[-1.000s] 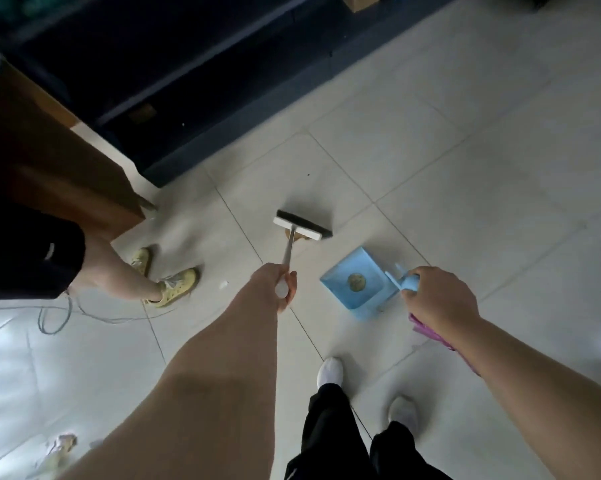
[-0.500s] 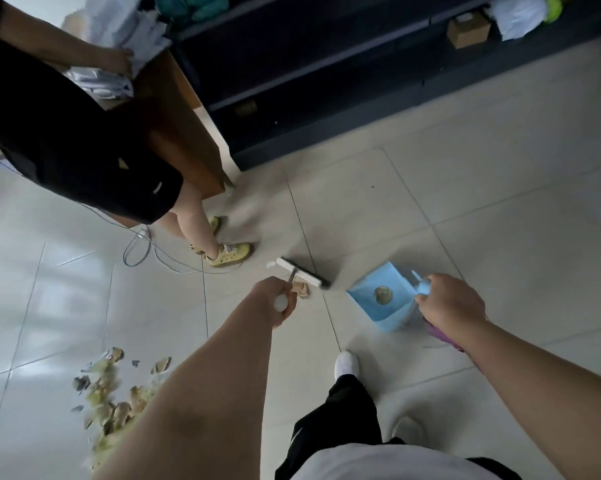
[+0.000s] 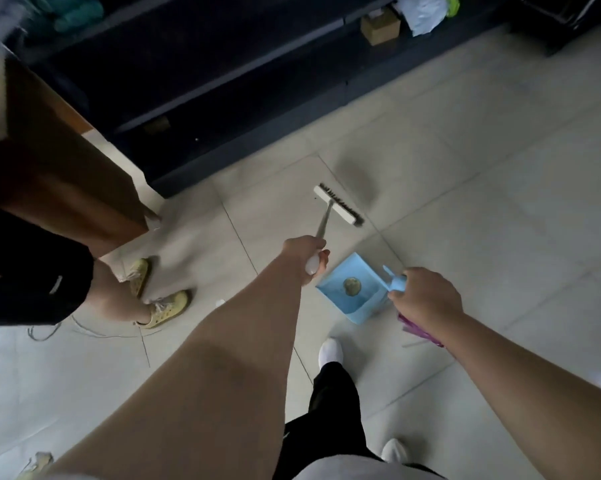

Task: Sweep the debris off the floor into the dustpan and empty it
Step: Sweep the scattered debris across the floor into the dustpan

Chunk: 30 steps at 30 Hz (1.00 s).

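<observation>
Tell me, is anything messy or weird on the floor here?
Yes. A small pile of scraps lies unswept at the bottom left corner, far from the dustpan. A loose cable trails across the tiles by the other person's yellow shoes, where someone could trip.

A bystander's yellow shoes (image 3: 160,308) stand beside a wooden cabinet (image 3: 60,168), near dark shelving (image 3: 222,74).

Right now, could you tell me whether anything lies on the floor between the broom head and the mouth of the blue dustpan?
Nothing visible does. Bare tile lies between the broom head and the blue dustpan, which already holds one round piece of debris.
</observation>
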Tool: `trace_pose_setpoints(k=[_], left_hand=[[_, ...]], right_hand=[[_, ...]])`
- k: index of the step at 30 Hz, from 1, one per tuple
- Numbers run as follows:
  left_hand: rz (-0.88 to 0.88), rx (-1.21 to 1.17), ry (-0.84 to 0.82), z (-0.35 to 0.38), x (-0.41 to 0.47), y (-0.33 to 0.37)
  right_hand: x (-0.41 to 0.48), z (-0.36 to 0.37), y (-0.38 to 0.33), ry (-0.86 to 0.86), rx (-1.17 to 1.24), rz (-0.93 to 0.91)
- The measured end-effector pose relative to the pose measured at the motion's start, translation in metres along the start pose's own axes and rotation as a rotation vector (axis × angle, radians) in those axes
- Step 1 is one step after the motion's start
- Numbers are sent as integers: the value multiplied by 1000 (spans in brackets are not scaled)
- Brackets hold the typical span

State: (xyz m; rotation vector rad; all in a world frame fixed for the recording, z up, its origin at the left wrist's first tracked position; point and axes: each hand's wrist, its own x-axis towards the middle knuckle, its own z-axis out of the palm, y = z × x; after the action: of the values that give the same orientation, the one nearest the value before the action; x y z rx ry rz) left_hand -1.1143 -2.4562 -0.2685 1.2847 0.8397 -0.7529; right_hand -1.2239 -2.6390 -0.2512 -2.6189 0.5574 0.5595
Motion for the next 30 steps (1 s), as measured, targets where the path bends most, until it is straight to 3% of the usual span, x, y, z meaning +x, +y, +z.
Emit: trace_pose_setpoints(k=[7, 15, 21, 30], left_hand=[[-99, 199, 9, 23, 75, 78], [-190, -9, 137, -23, 81, 87], [-180, -256, 230, -82, 38, 24], [-199, -461, 409, -161, -75, -155]], right_hand=[[55, -11, -13, -31, 38, 123], [71, -9, -39, -66, 9, 42], [43, -4, -49, -76, -28, -74], [-24, 26, -24, -105, -197, -329]])
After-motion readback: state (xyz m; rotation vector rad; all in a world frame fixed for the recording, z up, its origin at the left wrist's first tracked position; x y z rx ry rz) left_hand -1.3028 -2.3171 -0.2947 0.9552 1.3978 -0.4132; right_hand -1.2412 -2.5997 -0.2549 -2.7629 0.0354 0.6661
